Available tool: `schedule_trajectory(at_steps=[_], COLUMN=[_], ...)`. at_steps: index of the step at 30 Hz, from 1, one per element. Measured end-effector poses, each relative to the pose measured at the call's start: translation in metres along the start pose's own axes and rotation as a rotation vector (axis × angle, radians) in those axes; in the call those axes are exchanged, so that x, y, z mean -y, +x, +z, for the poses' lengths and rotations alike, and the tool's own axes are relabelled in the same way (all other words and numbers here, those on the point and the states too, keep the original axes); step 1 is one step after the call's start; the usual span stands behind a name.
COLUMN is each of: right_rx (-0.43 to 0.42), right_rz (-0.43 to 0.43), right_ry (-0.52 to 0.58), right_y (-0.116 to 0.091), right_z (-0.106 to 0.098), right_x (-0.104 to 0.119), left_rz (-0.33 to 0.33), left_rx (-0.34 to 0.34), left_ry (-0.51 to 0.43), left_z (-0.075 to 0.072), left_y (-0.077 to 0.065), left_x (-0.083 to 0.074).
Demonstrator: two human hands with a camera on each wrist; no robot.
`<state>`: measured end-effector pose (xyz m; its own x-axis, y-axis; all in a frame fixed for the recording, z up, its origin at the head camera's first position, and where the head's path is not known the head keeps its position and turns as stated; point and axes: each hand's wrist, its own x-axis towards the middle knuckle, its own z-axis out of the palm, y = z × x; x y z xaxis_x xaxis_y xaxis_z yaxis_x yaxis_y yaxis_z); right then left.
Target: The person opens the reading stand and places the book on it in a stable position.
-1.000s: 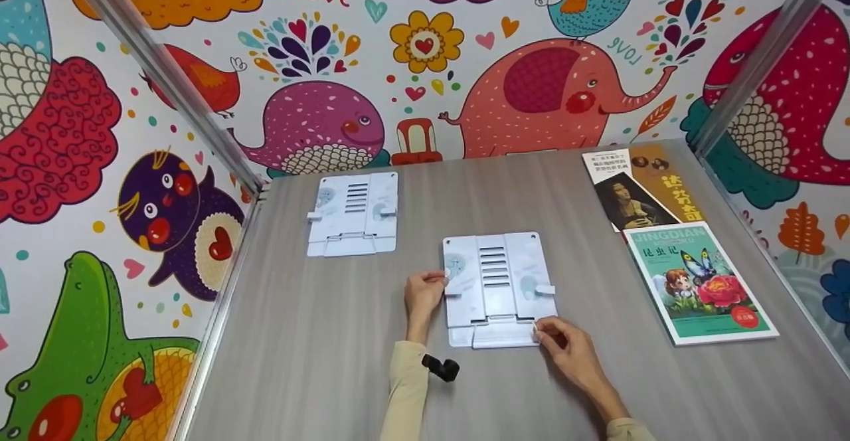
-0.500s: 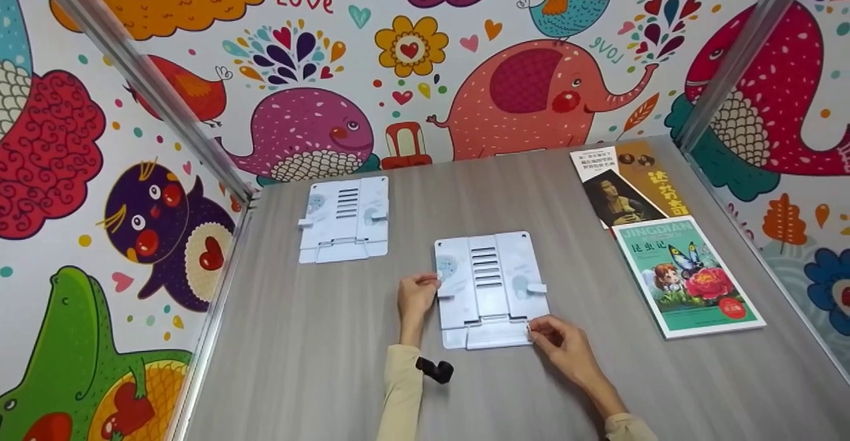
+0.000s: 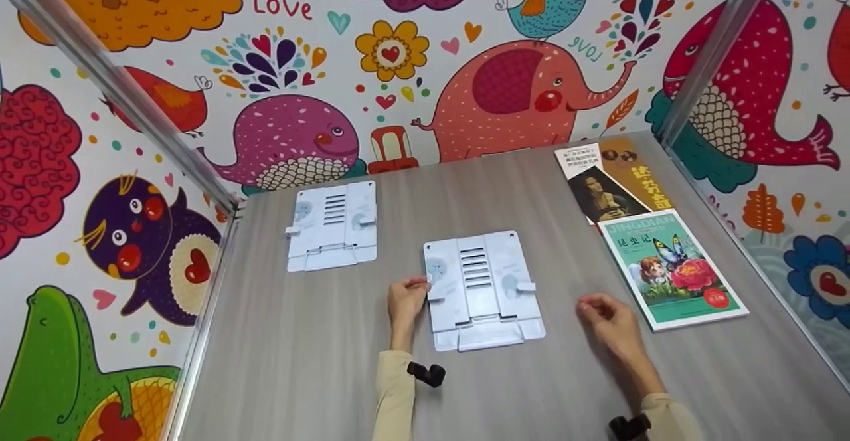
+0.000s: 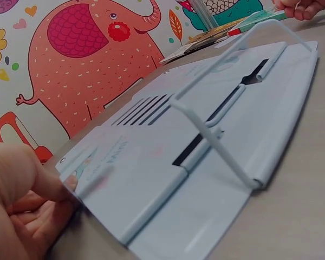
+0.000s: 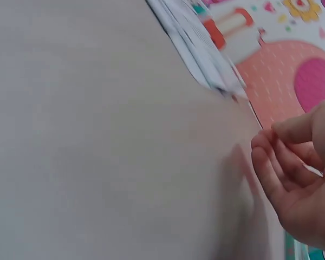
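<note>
A flat white book stand (image 3: 488, 298) with slots down its middle panel lies on the table before me. My left hand (image 3: 405, 305) pinches its left edge; in the left wrist view the thumb of that hand (image 4: 21, 200) lies over the rim and fingers are tucked below. That same view shows the stand's wire ledge (image 4: 206, 127) raised at the front. Off to the stand's right, apart from it, my right hand (image 3: 614, 325) hovers over the table with loosely bent fingers. Nothing shows between those fingers (image 5: 268, 168) in the right wrist view.
A second, matching book stand (image 3: 335, 225) lies at the back left. On the right, a green picture-cover book (image 3: 674, 275) lies just in front of a brown and white book (image 3: 637, 185). Printed walls (image 3: 392, 109) border the grey wooden table (image 3: 299, 335).
My right hand has left the stand's lower right corner and moved right, toward the books. The left hand keeps its hold on the left edge. The head view has shifted slightly.
</note>
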<state>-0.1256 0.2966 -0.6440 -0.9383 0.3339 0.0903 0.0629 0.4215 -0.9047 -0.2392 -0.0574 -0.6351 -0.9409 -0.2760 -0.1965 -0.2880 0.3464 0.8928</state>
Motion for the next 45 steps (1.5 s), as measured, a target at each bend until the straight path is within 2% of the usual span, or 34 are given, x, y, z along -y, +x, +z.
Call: schedule_trajectory(at_steps=[8, 12, 15, 21, 27, 36, 40, 45], right_rx=[-0.218, -0.268, -0.261, -0.25, -0.266, -0.297, -0.269, -0.181], right_rz=[0.142, 0.194, 0.224, 0.222, 0.238, 0.193, 0.122, 0.065], right_ry=[-0.114, -0.122, -0.126, -0.153, -0.128, -0.146, -0.144, -0.113], right_y=[0.025, 0.027, 0.025, 0.024, 0.025, 0.024, 0.024, 0.028], right_z=[-0.049, -0.065, -0.069, -0.065, -0.062, -0.056, -0.04, -0.006], right_x=[-0.014, -0.019, -0.02, -0.016, -0.018, -0.017, -0.008, 0.0], left_rz=[0.018, 0.015, 0.007, -0.007, -0.014, -0.041, -0.045, -0.044], left_rx=[-0.013, -0.013, -0.007, 0.004, -0.012, -0.017, -0.022, -0.009], left_ry=[-0.007, -0.001, 0.006, -0.01, -0.025, -0.034, -0.038, -0.024], left_z=[-0.001, -0.001, -0.001, -0.001, 0.0, 0.002, 0.002, 0.005], left_y=[0.001, 0.001, 0.001, 0.001, 0.001, 0.002, 0.002, 0.002], left_x=[0.003, 0.003, 0.003, 0.001, 0.001, 0.003, 0.002, 0.002])
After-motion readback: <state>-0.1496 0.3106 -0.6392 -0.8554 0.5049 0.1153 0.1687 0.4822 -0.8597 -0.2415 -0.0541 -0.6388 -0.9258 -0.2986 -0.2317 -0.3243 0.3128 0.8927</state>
